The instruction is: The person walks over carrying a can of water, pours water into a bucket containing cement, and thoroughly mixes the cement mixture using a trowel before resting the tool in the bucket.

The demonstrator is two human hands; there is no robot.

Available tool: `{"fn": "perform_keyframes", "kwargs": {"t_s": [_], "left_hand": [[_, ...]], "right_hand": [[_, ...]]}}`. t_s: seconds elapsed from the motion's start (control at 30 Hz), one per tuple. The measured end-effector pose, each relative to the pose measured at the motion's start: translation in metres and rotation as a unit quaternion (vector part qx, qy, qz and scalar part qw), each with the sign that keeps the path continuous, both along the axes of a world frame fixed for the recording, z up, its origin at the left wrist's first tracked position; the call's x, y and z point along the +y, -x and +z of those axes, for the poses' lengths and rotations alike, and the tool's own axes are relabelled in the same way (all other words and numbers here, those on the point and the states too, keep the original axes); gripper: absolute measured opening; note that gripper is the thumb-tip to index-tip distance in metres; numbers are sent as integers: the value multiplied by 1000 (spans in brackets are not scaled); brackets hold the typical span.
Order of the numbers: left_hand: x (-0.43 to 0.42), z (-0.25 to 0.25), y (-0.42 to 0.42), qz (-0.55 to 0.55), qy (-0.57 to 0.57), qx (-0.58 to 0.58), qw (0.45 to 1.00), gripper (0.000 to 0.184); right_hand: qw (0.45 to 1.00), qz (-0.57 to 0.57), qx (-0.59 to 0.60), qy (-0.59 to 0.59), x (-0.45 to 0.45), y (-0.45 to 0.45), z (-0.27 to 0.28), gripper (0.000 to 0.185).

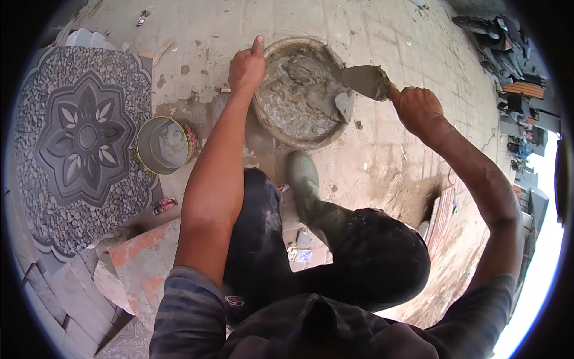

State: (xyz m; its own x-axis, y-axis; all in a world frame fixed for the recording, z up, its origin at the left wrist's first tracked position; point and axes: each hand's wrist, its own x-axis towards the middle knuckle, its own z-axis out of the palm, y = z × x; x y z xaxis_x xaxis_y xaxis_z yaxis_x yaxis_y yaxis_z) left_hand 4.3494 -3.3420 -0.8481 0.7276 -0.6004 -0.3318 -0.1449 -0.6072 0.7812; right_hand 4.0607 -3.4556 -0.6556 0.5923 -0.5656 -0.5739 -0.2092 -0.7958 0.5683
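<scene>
A round basin of wet grey mortar stands on the paving in front of me. My left hand is closed at the basin's left rim, its thumb pointing away from me; the curled fingers are partly hidden. My right hand grips the handle of a trowel on the basin's right side. The trowel's broad blade reaches over the right rim, with mortar along its edge near the handle. Inside the basin, a grey, rounded flat piece leans against the right wall.
A bucket with grey residue stands left of the basin. Further left lies a pebbled panel with a flower relief. My boot is just below the basin. Broken masonry lies at lower left, and motorbikes stand at far right.
</scene>
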Motion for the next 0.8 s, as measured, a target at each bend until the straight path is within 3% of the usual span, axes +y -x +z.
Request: {"fn": "perform_keyframes", "kwargs": {"t_s": [0.07,0.2,0.23,0.27,0.3,0.43,0.5,0.57,0.6,0.73,0.8], "left_hand": [[-1,4,13,23,0,12,1000,78],[1,6,23,34,29,1,999,78],[0,7,25,38,36,-6,999,79],[4,20,30,50,19,16,998,80],[5,20,34,43,20,15,999,80],[11,19,31,23,31,24,999,79],[12,14,26,24,41,20,999,77],[14,7,20,17,45,27,998,80],[14,4,16,12,47,28,998,81],[19,-6,6,51,56,39,996,82],[21,-6,-2,20,18,66,997,79]], "right_hand": [[990,-90,58,-87,13,-6,-2,34],[953,-194,-14,-232,37,15,-20,42],[944,-107,-51,-306,29,32,-42,41],[913,-251,-35,-318,44,11,-31,41],[863,-388,-20,-322,62,-12,-19,41],[694,-577,-102,-419,87,-21,-38,47],[601,-599,-175,-499,90,-12,-66,43],[458,-635,-246,-571,98,-16,-90,39],[426,-630,-278,-587,98,-24,-98,30],[194,-675,-300,-645,74,-51,-120,15],[122,-670,-289,-673,53,-45,-127,17]]}}
